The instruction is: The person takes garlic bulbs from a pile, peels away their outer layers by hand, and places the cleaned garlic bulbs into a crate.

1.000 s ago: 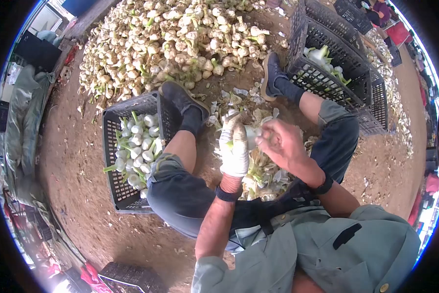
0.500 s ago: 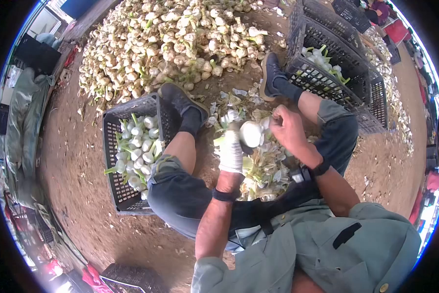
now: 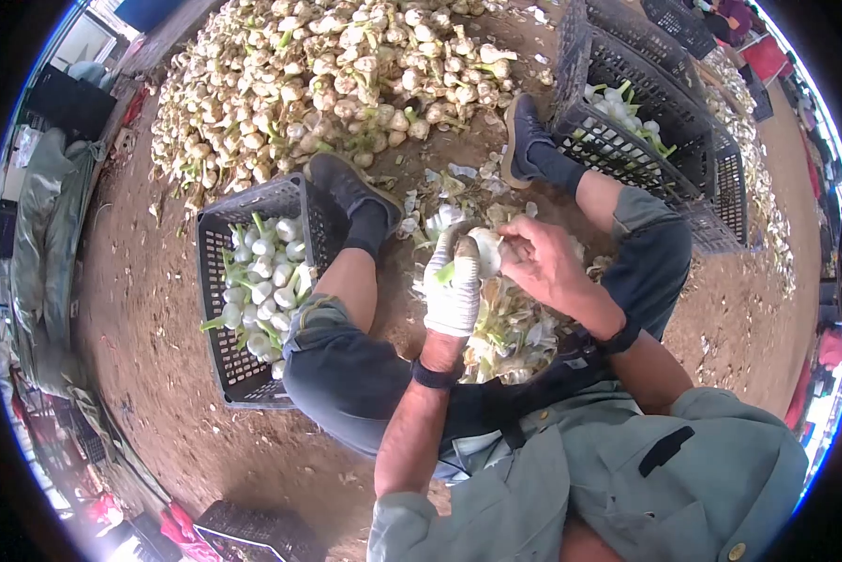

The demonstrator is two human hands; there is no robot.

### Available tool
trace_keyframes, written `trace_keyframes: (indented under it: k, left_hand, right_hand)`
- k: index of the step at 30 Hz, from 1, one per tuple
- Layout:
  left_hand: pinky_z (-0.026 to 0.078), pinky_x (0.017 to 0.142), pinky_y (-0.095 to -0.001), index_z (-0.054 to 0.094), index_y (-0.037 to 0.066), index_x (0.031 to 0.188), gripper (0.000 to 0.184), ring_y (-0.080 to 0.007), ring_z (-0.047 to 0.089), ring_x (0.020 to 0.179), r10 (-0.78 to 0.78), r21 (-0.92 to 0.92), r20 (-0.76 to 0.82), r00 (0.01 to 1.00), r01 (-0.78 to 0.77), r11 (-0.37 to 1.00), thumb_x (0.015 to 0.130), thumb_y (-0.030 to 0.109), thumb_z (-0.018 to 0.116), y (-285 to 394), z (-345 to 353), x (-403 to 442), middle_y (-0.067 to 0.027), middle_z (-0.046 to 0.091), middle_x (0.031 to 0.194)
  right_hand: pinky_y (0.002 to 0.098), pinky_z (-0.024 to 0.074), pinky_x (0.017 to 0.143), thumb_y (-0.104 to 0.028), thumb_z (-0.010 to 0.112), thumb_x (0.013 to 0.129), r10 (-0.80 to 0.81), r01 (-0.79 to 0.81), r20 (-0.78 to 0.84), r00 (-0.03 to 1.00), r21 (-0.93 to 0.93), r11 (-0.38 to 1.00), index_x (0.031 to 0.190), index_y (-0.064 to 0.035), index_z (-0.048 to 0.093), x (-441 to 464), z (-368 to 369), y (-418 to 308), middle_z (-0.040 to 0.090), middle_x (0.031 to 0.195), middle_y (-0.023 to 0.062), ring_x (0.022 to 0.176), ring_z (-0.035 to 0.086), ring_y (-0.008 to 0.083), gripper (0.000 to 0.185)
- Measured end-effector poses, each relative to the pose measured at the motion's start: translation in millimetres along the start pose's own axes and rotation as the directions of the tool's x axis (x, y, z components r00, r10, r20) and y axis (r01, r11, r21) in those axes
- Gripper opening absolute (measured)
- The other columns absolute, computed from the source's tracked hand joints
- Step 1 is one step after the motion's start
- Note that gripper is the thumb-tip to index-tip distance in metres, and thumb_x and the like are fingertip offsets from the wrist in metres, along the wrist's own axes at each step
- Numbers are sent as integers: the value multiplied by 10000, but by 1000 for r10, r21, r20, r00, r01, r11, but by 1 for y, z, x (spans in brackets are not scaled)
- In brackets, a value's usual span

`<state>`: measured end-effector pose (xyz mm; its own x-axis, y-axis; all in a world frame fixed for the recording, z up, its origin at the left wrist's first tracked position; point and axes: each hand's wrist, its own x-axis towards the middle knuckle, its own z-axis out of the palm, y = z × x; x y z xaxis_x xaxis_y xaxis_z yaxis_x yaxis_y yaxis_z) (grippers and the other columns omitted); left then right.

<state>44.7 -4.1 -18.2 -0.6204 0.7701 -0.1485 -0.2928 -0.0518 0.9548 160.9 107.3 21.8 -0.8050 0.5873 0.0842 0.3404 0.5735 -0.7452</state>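
A garlic bulb (image 3: pixel 485 253) with a pale body and a short green stem is gripped in my left hand (image 3: pixel 453 290), which wears a white glove. My right hand (image 3: pixel 554 269), bare, has its fingers bent and pressed to the bulb's right side; whether a strip of skin is between them is hidden. Below both hands, peeled skins and leaf scraps (image 3: pixel 514 342) lie heaped on the ground between my legs. To the left of my leg, cleaned white garlic bulbs (image 3: pixel 263 272) with green stems sit in a black plastic crate (image 3: pixel 216 351).
Ahead is a large pile of untrimmed garlic (image 3: pixel 299 89). Several black crates (image 3: pixel 692 155) stand at the right, one holding clean bulbs (image 3: pixel 622 110). Another crate (image 3: pixel 257 534) is at the bottom left. A person (image 3: pixel 730 19) is partly visible at the far right.
My right hand has moved left and down onto the bulb, after being apart from it. My left hand has turned, and the green stem now shows by its thumb.
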Motion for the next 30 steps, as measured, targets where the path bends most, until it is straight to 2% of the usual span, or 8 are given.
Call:
trace_keyframes:
  k: [2,6,11,16,21,26,28,30]
  left_hand:
    - [485,662,-227,527,-10,1266,393,-76,589,778,-195,-107,1,981,194,975,984,263,513,-5,-1,2,-49,657,941]
    - [471,637,-215,534,-9,1258,389,-54,571,749,-60,-168,-10,998,58,984,980,262,502,10,5,2,-30,651,926]
    - [495,754,-264,494,-33,1309,391,-118,598,850,-11,-20,-30,1000,10,1000,973,165,526,5,7,0,-79,662,985]
    - [497,790,-260,489,-55,1307,419,-128,604,889,29,75,6,1000,-29,997,974,195,529,-7,2,1,-100,654,1050]
    - [513,862,-294,486,-43,1317,468,-162,623,982,29,-338,114,993,11,941,925,187,597,11,0,-4,-115,615,1162]
    - [515,848,-285,453,-6,1333,477,-154,621,971,21,-336,49,999,-3,942,908,134,616,22,4,3,-85,617,1124]
    - [518,817,-277,490,-14,1285,426,-141,621,938,-45,-218,48,998,55,974,908,142,615,20,4,3,-71,631,1076]
    - [521,785,-273,531,-21,1223,366,-133,623,901,-7,-181,24,1000,11,983,907,145,611,13,5,3,-68,641,1038]
  right_hand:
    - [332,480,571,-119,700,798,-18,19,-44,999,34,999,1017,8,600,1,-2,15,643,820,190,639,636,262,273]
    - [285,491,593,-91,702,791,60,-22,-218,974,176,984,1048,-4,618,-2,-2,22,665,858,164,653,643,202,284]
    - [378,507,582,-99,714,788,-191,181,-62,980,-142,973,913,-69,523,-3,-8,-13,604,738,129,677,656,299,230]
    - [383,504,590,-73,691,773,-148,143,-28,989,-135,980,894,-51,545,0,-5,2,624,746,162,680,658,315,191]
    - [356,513,631,-74,668,782,107,-139,-182,977,-173,975,932,-22,592,15,-26,69,657,804,163,700,664,255,176]
    - [333,497,643,-143,685,844,342,-314,28,939,468,826,986,25,579,-1,-28,14,623,797,136,767,611,125,244]
    - [344,488,615,-153,670,874,201,-142,-33,979,597,790,967,25,573,-6,-13,6,596,747,135,709,614,149,223]
    - [362,476,590,-131,648,885,-134,144,-113,985,85,986,944,19,575,-5,-12,-2,581,731,151,637,608,222,177]
